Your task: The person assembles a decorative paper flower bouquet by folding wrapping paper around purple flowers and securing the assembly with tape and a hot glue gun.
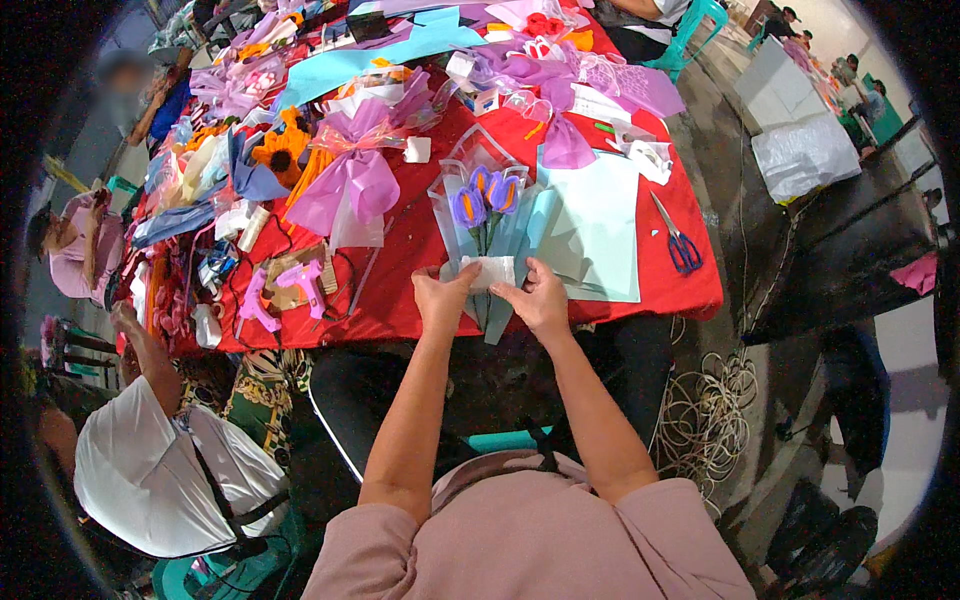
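Observation:
A small bouquet of purple flowers with orange centres (485, 203) lies on the table in front of me, backed by translucent, pale-edged wrapping (450, 215). Across its green stems is a folded white strip (489, 270), tissue-like; its exact material I cannot tell. My left hand (442, 297) pinches the strip's left end between thumb and fingers. At the right end, my right hand (540, 300) grips it the same way. The stem ends show below the strip, between my hands. Pale blue-green wrapping sheets (600, 225) lie just right of the bouquet.
Blue-handled scissors (683, 245) rest near the right edge of the red-covered table (680, 290). Two pink glue guns (285, 298) lie to the left. Finished purple bouquets (350, 175) and wrapping crowd the far side. A person in white (150, 470) sits at my left; coiled cable (705, 420) is on the floor.

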`<state>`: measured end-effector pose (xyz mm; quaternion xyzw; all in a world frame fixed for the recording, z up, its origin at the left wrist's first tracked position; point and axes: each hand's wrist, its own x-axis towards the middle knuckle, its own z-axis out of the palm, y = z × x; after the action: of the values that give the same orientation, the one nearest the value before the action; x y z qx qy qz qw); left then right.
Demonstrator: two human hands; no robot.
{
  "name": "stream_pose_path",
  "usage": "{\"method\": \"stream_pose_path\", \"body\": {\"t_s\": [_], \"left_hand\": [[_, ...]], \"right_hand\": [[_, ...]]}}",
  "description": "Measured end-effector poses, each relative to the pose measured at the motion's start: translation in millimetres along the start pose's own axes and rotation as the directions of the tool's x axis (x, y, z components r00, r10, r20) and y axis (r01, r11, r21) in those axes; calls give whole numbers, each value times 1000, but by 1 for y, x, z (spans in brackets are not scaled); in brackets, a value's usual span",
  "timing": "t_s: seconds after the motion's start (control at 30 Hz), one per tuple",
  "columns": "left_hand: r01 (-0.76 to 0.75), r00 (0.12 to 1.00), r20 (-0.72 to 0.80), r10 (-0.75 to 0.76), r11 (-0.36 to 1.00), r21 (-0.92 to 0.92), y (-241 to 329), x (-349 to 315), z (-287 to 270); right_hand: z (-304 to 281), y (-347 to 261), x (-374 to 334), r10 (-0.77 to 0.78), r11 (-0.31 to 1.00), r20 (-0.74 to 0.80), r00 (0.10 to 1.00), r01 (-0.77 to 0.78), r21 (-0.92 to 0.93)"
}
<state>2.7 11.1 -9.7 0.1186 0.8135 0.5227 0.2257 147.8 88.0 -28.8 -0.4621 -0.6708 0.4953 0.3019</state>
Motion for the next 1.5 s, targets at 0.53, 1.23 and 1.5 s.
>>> {"method": "stream_pose_path", "body": {"t_s": [0.53,1.23,1.5], "left_hand": [[50,998,17,-54,985,167,-10,14,-4],[-24,996,91,0,963,269,23,-6,-17],[-73,997,48,61,949,306,19,-5,-20]], "right_hand": [[5,-18,-9,-7,1000,-150,989,8,6],[3,-30,-7,195,979,-146,970,-201,-22],[5,-33,-6,209,978,-130,969,-209,19]]}}
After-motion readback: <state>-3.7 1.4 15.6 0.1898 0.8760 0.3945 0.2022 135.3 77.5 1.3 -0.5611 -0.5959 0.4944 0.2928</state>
